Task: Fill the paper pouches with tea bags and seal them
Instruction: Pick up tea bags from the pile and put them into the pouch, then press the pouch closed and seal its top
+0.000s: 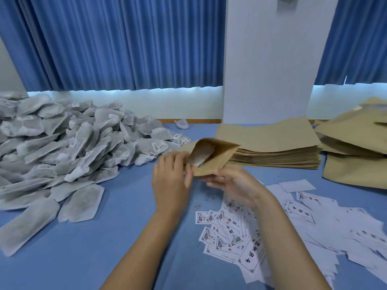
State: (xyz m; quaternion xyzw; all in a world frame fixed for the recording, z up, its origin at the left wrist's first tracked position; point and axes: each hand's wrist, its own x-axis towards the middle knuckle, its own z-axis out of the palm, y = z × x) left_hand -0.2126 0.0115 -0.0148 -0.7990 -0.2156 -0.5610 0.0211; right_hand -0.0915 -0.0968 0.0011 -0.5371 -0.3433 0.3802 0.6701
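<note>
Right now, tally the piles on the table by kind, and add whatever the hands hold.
Tea bag heap: 1
Paper pouch piles: 2, the neat stack and the loose pile
Label spread: 1
Open pouch, held by the left hand and right hand: 1
Tea bag inside it: 1
Total: 6

1. The pile of tea bags runs off the left edge, and its tag print is too small to read.
2. A tea bag sits half hidden inside the paper pouch.
3. The right hand is blurred, and its fingertips seem tucked beneath the pouch.
4. The printed labels blur toward the right edge.
</note>
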